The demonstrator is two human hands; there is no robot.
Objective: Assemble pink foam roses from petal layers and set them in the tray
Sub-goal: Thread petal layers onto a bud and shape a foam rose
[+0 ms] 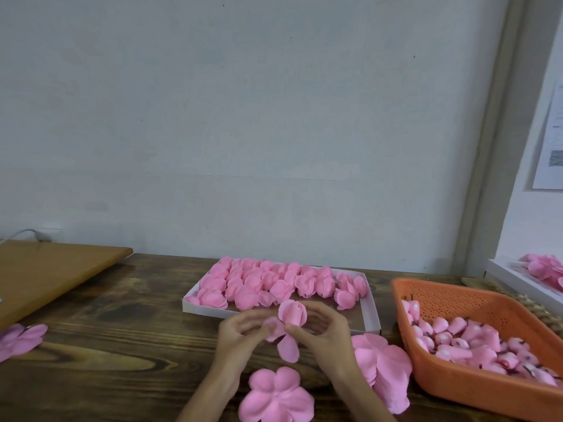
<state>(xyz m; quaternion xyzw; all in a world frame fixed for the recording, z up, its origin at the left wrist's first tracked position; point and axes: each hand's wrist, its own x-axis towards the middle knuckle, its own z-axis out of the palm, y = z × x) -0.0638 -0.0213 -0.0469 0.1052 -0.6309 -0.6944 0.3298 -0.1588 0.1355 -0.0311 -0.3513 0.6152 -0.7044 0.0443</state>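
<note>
My left hand (pixel 240 333) and my right hand (pixel 323 333) both hold a half-built pink foam rose (pixel 292 313) just in front of the white tray (pixel 370 312). Fingers of both hands curl round its bud and a loose petal layer that hangs down below it. The tray holds several finished pink roses (pixel 268 284) in rows, with bare floor at its right end. A flat five-lobed petal layer (pixel 275 397) lies on the table near my wrists. A stack of petal layers (pixel 380 363) lies to the right of my right hand.
An orange perforated basket (pixel 432 293) with several pink buds stands at the right. More petal layers (pixel 18 338) lie at the left edge. A light wooden board (pixel 54 269) sits at the back left, a white box (pixel 518 281) with pink pieces at the far right.
</note>
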